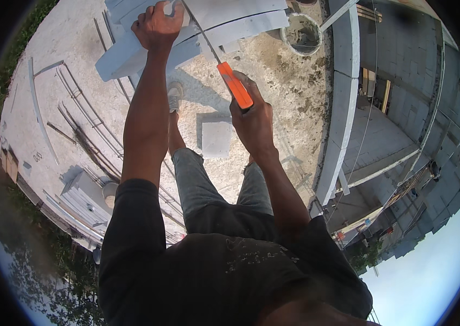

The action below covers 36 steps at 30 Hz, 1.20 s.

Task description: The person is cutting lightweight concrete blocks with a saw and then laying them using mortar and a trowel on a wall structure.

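My left hand (156,24) grips the top of a pale grey block (116,60) among several light blocks (249,24) at the upper middle, fingers curled over it. My right hand (251,122) is closed around the orange handle (232,81) of a saw, whose thin blade (205,38) runs up across the blocks, just right of my left hand. Exactly where the blade meets the block is too small to make out.
A bucket (300,32) stands at upper right. A loose block (216,136) lies between my feet. Steel rods (80,114) and stacked blocks (83,198) lie left. A block wall edge (344,108) runs along the right, with lower building levels beyond.
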Tool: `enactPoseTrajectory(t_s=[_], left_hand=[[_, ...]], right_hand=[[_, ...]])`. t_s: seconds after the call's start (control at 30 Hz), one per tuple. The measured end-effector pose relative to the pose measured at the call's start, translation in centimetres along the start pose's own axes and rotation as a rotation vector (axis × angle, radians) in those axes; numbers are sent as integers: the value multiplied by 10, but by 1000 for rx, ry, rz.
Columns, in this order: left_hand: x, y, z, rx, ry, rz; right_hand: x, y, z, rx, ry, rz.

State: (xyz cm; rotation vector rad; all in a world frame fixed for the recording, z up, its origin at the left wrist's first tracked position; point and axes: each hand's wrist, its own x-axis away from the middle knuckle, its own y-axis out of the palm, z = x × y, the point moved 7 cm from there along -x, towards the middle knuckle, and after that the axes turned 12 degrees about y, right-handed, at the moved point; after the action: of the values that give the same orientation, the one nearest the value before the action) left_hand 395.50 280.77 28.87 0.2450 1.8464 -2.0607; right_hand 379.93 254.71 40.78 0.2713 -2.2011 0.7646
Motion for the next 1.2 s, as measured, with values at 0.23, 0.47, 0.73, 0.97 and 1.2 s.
enactPoseTrajectory(t_s=[0.23,0.47,0.73,0.97,1.2], left_hand=[[23,-3,2,-5,51,262],[-22,1,-20,29,-91,100],[11,-8,-3,-39,-135,95],[0,-5,-1,-30,-59,47],[40,3,4,16,-46,83]], right_hand=[[-7,2,-1,42,-156,136],[46,-10,21,164,-266,124],[-61,16,-41,101,-265,107],[80,-17,48,144,-74,96],[-22,-2,3,10,-83,-2]])
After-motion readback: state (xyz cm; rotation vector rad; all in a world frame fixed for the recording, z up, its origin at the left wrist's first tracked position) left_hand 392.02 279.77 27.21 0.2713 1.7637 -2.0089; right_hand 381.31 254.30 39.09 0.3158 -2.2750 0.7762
